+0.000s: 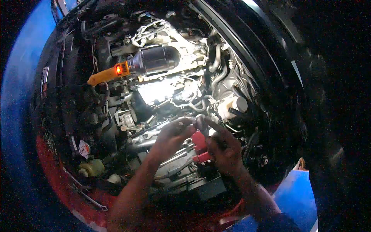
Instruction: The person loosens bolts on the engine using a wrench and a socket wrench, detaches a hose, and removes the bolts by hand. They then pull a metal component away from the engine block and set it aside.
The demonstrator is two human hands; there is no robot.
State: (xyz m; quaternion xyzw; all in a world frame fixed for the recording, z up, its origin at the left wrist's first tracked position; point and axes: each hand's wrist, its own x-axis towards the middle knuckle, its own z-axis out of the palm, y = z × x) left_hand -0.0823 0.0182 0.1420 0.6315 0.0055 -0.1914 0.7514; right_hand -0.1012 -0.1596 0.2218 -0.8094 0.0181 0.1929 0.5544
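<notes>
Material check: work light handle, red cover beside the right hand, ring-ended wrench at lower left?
Work light handle: likely plastic; even, opaque orange, little shine.
Red cover: probably moulded plastic; uniform red, no metallic glint.
Ring-ended wrench: most likely steel; grey metallic glint along the shaft, plated or bare unclear.

Below the work lamp [135,66], I can't identify the dark piece [200,123] between left hand [174,133] and right hand [226,147]; glare hides engine [185,96] detail.

lamp [154,60] — over engine [189,96] | hands [228,149] — before lamp | wrench [94,201] left of hands
</notes>
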